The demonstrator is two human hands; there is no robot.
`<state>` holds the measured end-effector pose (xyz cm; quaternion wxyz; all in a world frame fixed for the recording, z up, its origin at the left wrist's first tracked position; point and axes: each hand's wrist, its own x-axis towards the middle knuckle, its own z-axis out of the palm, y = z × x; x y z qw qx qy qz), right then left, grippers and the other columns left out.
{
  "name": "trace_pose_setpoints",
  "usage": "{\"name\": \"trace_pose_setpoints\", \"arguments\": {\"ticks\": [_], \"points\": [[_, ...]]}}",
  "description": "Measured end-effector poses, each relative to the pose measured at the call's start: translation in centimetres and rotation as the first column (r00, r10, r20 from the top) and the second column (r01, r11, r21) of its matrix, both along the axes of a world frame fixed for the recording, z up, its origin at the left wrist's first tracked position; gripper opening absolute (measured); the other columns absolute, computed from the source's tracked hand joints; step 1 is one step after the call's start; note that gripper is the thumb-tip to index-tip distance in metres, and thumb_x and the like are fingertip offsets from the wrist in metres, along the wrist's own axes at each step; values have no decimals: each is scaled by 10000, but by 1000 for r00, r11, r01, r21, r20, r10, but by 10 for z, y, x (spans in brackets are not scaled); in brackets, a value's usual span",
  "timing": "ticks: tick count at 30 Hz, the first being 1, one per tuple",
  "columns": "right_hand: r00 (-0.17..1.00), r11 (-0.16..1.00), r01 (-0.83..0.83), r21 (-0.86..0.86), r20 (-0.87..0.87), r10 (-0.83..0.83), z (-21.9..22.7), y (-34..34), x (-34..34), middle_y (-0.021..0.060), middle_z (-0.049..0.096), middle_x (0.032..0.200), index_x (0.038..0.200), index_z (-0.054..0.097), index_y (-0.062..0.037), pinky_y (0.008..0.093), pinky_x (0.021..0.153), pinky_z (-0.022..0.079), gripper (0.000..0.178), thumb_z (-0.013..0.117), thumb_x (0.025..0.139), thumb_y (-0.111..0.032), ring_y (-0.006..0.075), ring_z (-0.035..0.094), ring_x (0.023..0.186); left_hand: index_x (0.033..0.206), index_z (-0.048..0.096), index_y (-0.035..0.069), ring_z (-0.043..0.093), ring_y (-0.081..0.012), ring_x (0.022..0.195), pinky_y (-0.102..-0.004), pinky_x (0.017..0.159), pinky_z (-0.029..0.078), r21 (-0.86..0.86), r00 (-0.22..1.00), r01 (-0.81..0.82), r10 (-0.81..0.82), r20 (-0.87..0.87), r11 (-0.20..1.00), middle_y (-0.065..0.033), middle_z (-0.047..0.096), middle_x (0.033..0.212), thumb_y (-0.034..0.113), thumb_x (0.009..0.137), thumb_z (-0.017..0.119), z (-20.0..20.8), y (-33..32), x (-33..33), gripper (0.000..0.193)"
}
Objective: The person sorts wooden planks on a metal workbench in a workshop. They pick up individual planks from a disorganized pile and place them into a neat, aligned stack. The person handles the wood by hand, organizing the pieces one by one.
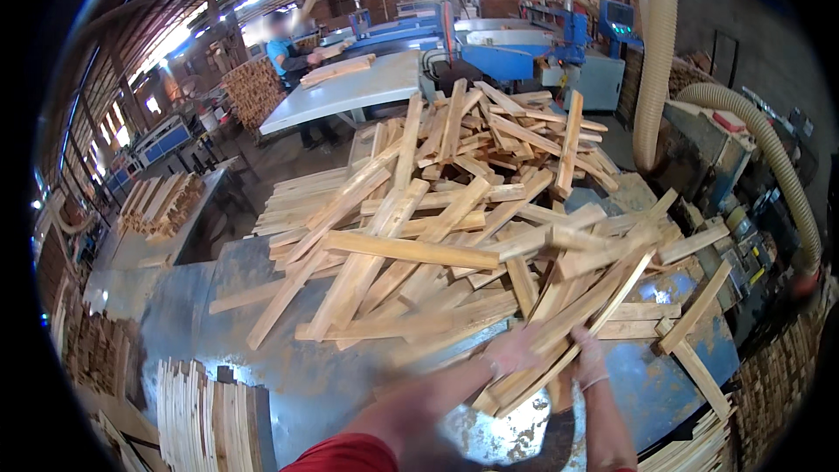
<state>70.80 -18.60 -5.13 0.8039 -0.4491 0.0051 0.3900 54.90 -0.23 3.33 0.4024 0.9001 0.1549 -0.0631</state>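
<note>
A few long wooden strips (572, 315) lie side by side, slanting up to the right over the metal table. My left hand (511, 350) is closed on their left side, slightly smeared by motion. My right hand (589, 358) grips the right side of the same strips, its fingers partly hidden by the wood. Just beyond my hands rises a big loose heap of wooden strips (415, 249), lying crosswise over one another. Some strips at the heap's right side are blurred.
Stacked strips (210, 419) stand at the front left, and more lie on a side table (188, 236). Ribbed hoses (655, 61) hang beside a machine (730, 153) at the right. A person in blue (281, 57) works at a far pale table (358, 92).
</note>
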Motion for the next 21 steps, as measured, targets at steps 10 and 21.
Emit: {"name": "trace_pose_setpoints", "arguments": {"ticks": [10,21], "points": [[886,898,-306,-318,250,390,45,-10,-339,127,712,1262,1495,522,18,379,988,585,601,769,972,-146,244,697,1128,1632,442,82,688,-291,1222,-398,1056,543,-240,910,-390,411,45,889,-187,711,1351,314,961,781,-13,-75,-375,787],[856,831,-473,-293,69,512,56,18,-421,98,739,1140,1307,677,-11,341,850,596,371,682,954,-125,227,718,978,1460,646,32,699,-179,1089,-341,915,576,-939,512,-341,827,-232,-53,-88,737,1193,144,946,721,-54,-103,-636,531]]}}
